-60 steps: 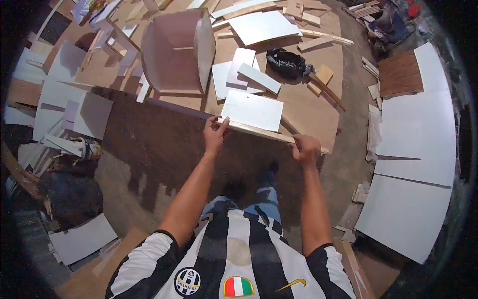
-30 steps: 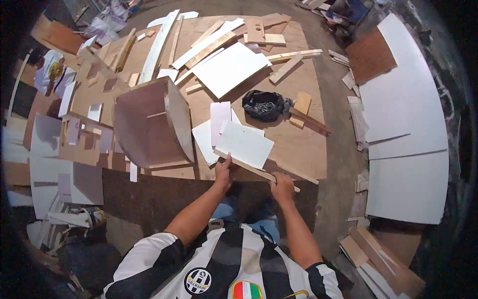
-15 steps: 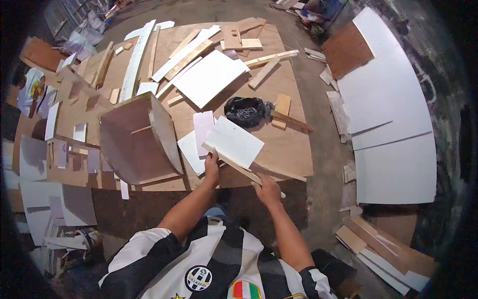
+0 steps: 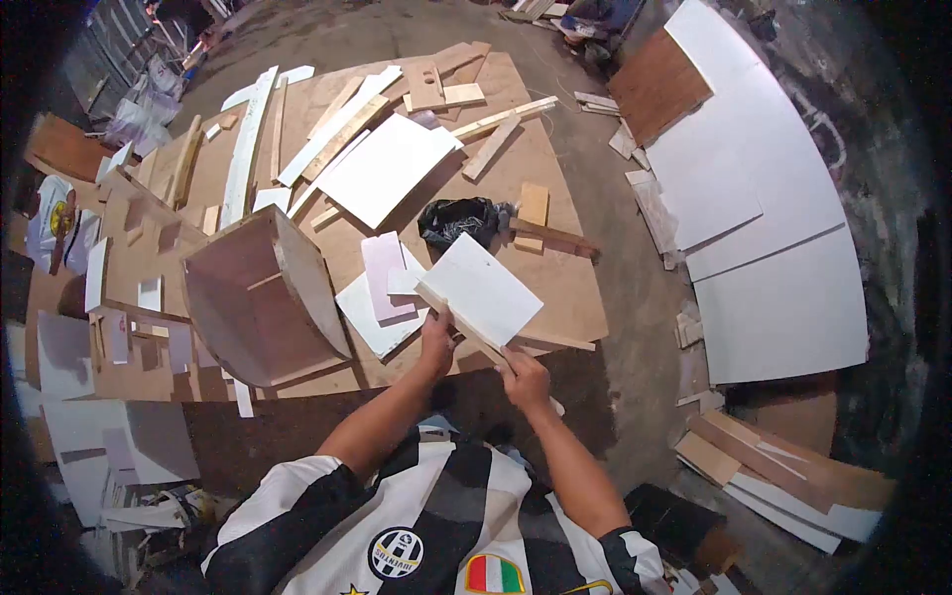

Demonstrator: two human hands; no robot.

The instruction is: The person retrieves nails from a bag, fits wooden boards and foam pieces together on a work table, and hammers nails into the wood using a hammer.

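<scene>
My left hand (image 4: 437,342) is closed around a narrow wooden strip (image 4: 462,324) near its upper left end. Farther down the same strip, my right hand (image 4: 524,377) grips it by the lower corner of a white board (image 4: 486,286). The strip lies along the board's near edge and its far end sticks out past my right hand. I cannot tell whether strip and board are joined. Beneath and to the left are a pinkish piece (image 4: 386,270) and another white panel (image 4: 369,315). Beyond the board sits a black plastic bag (image 4: 458,220) of nails.
An open wooden box (image 4: 266,297) stands left on the plywood table (image 4: 565,297). A wooden handle (image 4: 557,239) lies beside the bag. White panels (image 4: 389,171) and battens fill the far side. Large white sheets (image 4: 778,307) stand at right. Another person's sleeve (image 4: 55,223) shows far left.
The white board and strip have turned and moved slightly right, away from the pinkish piece. Both hands keep their grip. The whole view has shifted a little.
</scene>
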